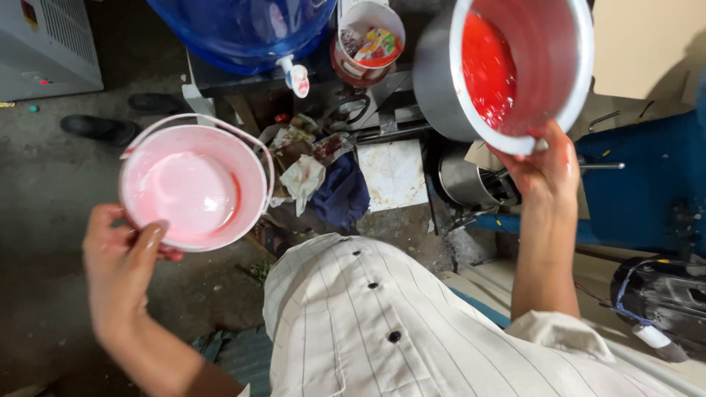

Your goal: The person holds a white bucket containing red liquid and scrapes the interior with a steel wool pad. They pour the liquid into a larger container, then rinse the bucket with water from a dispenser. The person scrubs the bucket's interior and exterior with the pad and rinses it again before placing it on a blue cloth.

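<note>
While the left hand (pixel 121 257) clamps its grip on a pink bucket (pixel 193 185), the right hand (pixel 543 165) grips a tilted red-smeared pot (pixel 515 62).

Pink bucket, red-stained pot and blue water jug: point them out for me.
pink bucket (pixel 187 187): head view, pale pink liquid inside.
red-stained pot (pixel 515 62): head view, inner wall.
blue water jug (pixel 243 29): head view, curved body.

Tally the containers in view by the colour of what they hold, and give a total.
Pale pink liquid: 1, the small white bucket in the left hand.
Bright red liquid: 1, the larger white bucket in the right hand.
Mixed coloured wrappers: 1, the red-and-white tub.
Blue water jug: 1.
Total: 4
</note>
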